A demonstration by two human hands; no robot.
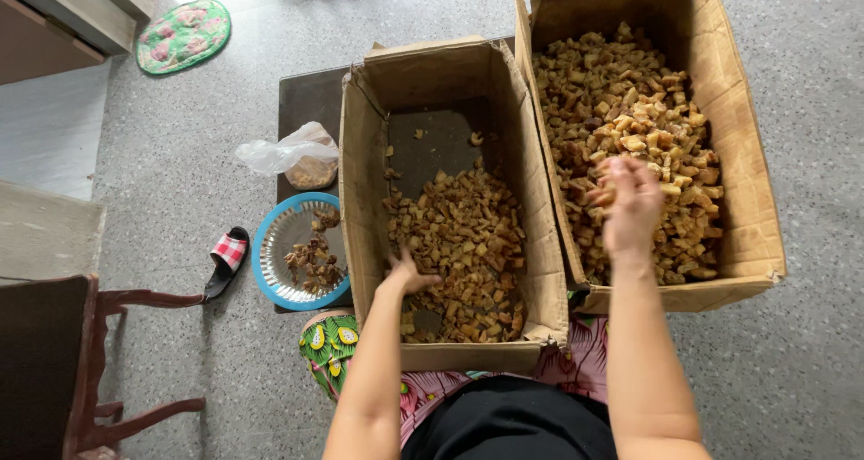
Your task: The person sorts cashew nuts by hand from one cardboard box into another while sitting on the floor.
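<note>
Brown chunks under left hand, box wall just beside

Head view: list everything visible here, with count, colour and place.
Cardboard boxes: two, brown, side by side on the floor; the nearer box partly filled, the right box fuller.
Chopped pieces: many, tan-brown, in both boxes.
Plate: one, blue rim, left of the boxes, holding a few pieces.
Plastic bag: one, clear, above the plate.
Sandal: one, black with red check strap, left of the plate.
Round mat: one, green and pink, top left.
Wooden chair: one, dark, bottom left.
Left hand: on the pieces in the nearer box.
Right hand: over the right box, grip closed on pieces.
</note>
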